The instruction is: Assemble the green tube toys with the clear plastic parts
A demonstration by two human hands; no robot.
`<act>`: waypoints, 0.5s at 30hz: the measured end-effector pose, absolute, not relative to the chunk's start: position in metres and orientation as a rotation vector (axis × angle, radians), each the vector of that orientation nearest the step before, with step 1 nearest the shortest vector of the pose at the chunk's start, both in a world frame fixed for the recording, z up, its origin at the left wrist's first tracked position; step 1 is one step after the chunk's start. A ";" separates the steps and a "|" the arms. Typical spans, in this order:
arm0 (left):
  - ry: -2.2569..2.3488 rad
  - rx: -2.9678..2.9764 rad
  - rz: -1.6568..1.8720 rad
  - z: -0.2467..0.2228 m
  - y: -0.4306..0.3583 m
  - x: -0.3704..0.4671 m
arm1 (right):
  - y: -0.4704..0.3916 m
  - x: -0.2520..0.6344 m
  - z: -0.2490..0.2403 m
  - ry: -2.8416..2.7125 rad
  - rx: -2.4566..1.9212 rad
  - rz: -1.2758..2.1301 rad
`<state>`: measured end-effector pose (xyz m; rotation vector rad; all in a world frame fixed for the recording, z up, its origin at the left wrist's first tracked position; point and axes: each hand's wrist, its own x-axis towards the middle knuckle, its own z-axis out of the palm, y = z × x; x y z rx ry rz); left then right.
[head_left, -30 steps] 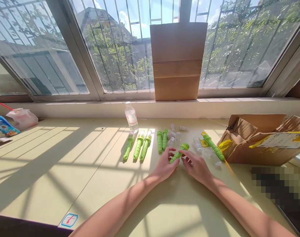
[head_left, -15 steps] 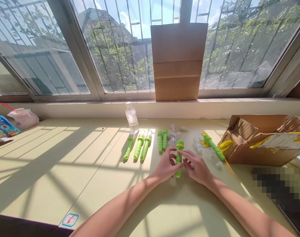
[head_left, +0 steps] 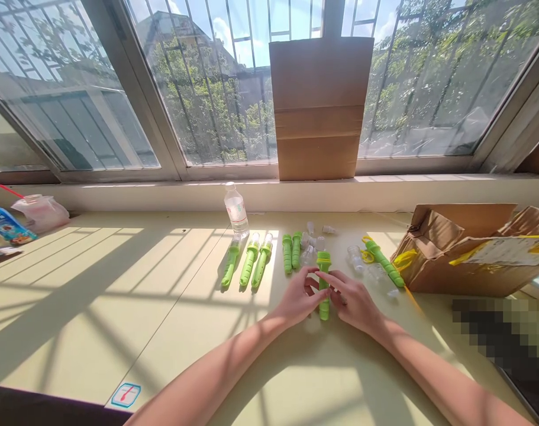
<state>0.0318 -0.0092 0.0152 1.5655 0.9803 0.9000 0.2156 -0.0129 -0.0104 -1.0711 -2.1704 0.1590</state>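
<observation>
Between my hands stands a green ribbed plastic handle (head_left: pixel 323 267) with a wider, ridged top. My left hand (head_left: pixel 301 294) grips it from the left, thumb across its front. On the other side, the fingers of my right hand (head_left: pixel 351 297) are closed on it; they cover its middle. Two similar green handles (head_left: pixel 291 251) lie just beyond my left hand, next to several clear plastic pieces (head_left: pixel 314 241). Farther left are three green handles with clear tops (head_left: pixel 250 260). Right of my hands lies another green handle (head_left: pixel 383 263) with a yellow strap near its top.
A clear water bottle (head_left: pixel 236 210) stands behind the row on the left. An open cardboard box (head_left: pixel 477 266) sits on the right of the table (head_left: pixel 96 331). At the far left are a blue packet (head_left: pixel 5 225) and a pinkish container (head_left: pixel 41 213). A cardboard sheet (head_left: pixel 320 118) leans against the window.
The green handle between my hands has shifted slightly, its lower end a little to the right. Both hands keep nearly the same position around it.
</observation>
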 end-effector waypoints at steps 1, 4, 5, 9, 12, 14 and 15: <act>0.982 1.570 0.907 0.016 -0.009 0.032 | -0.013 0.216 -0.010 -2.152 -1.064 0.191; 0.970 1.589 0.884 0.017 -0.009 0.031 | -0.016 0.215 -0.007 -2.088 -1.051 0.272; 0.962 1.595 0.866 0.017 -0.009 0.031 | -0.016 0.215 -0.005 -2.068 -1.050 0.283; 0.953 1.594 0.838 0.017 -0.009 0.031 | -0.016 0.214 -0.004 -2.001 -1.068 0.209; 0.966 1.596 0.845 0.016 -0.008 0.031 | -0.013 0.214 -0.008 -1.967 -1.082 0.106; 0.975 1.599 0.847 0.015 -0.008 0.031 | -0.011 0.215 -0.010 -1.954 -1.092 0.065; 0.981 1.598 0.851 0.014 -0.008 0.031 | -0.010 0.215 -0.011 -1.949 -1.100 0.050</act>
